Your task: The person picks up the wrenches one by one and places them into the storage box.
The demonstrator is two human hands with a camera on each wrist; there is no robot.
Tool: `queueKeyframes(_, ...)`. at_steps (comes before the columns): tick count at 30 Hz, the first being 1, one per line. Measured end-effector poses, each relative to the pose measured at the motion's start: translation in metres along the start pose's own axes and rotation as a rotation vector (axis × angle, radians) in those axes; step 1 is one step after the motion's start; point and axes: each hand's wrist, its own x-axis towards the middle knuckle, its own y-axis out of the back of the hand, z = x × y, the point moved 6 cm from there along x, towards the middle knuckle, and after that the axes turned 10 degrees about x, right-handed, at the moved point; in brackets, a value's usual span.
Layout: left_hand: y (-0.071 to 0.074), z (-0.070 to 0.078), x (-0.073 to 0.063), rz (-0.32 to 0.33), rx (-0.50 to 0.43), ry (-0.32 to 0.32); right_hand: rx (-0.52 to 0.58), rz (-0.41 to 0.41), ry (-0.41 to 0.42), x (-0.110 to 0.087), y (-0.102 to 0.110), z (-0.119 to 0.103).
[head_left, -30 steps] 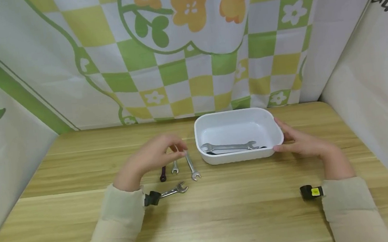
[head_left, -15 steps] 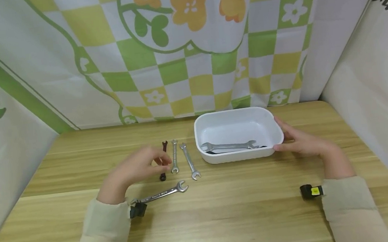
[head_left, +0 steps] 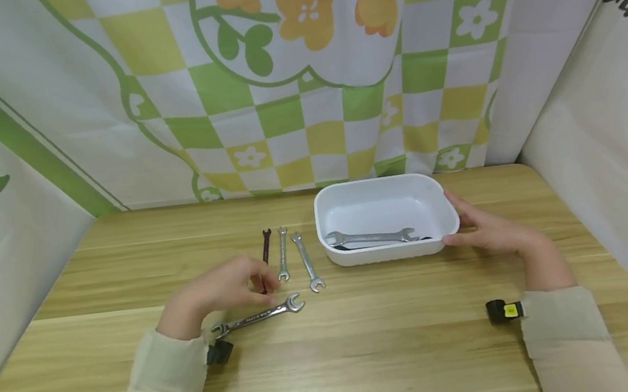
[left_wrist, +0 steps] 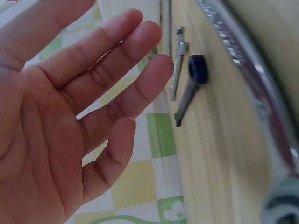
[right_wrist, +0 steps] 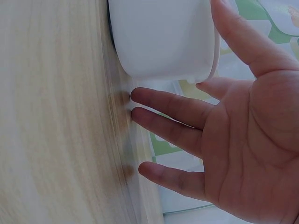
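My left hand point(head_left: 223, 290) hovers over the table's left half with fingers loosely bent, holding nothing. Its palm point(left_wrist: 42, 140) and spread fingers show in the left wrist view. Closest to its fingertips is a dark wrench point(head_left: 265, 248), partly hidden by the hand; its ring end point(left_wrist: 198, 70) shows in the left wrist view. Two small silver wrenches point(head_left: 283, 254) point(head_left: 306, 261) lie just right of it. Nearer me lies a large silver wrench point(head_left: 258, 317). My right hand point(head_left: 489, 232) touches the right end of a white box point(head_left: 390, 252) with thumb and forefinger; its other fingers point(right_wrist: 173, 130) are straight.
Inside the box, a silver wrench point(head_left: 373, 237) lies along the front wall, with something dark partly showing beneath it. A checked, flowered cloth point(head_left: 304, 113) hangs behind the wooden table point(head_left: 367, 358). Pale sheets stand at both sides.
My left hand has drawn back left and toward me, from the right silver wrench to beside the dark one. More of the large wrench shows. The right hand and box stay put.
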Motion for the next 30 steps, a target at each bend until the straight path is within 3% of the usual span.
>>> queueKeyframes(10,-0.017,-0.007,-0.005,-0.09,-0.07,0.081,-0.015,0.005,-0.002,-0.001,0.0,-0.002)
queueKeyframes(22,-0.023,-0.015,-0.007,-0.084,-0.016,0.083,0.014,0.001,0.007,0.0,-0.001,-0.002)
queueKeyframes(30,-0.021,-0.012,-0.007,-0.054,0.101,0.129,0.009,0.0,-0.002,0.0,-0.001,-0.001)
